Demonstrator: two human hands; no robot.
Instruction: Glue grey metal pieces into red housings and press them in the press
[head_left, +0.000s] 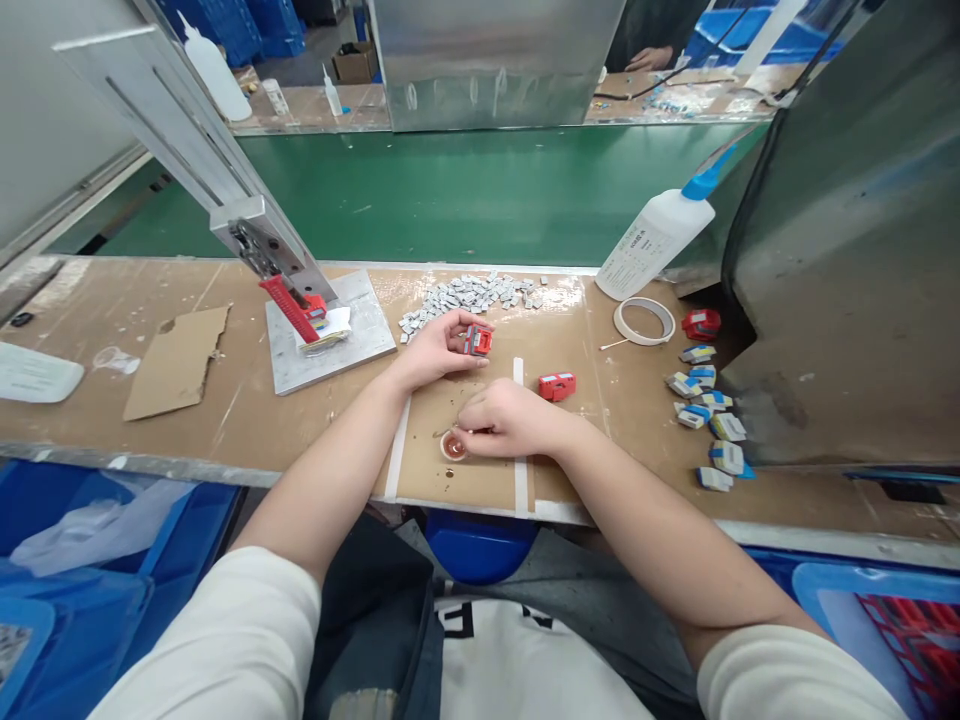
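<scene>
My left hand (439,350) is closed around a small red and grey toy vehicle body (478,341), held just above the table. My right hand (504,418) is pinched over a small round cup (453,446) of amber-brown liquid near the table's front edge. Whatever its fingertips grip is too small or hidden to make out. Another red toy vehicle body (556,386) lies on the table to the right of both hands. Beyond my left hand spreads a heap of small grey pieces (472,294).
A metal clamp stand (330,335) holds a red part at left, beside torn cardboard (178,365). At right are a white bottle (654,245), a tape roll (644,321) and several small yellow-blue-white pieces (727,457). A green belt (450,195) runs behind; another person's hand (649,59) shows beyond.
</scene>
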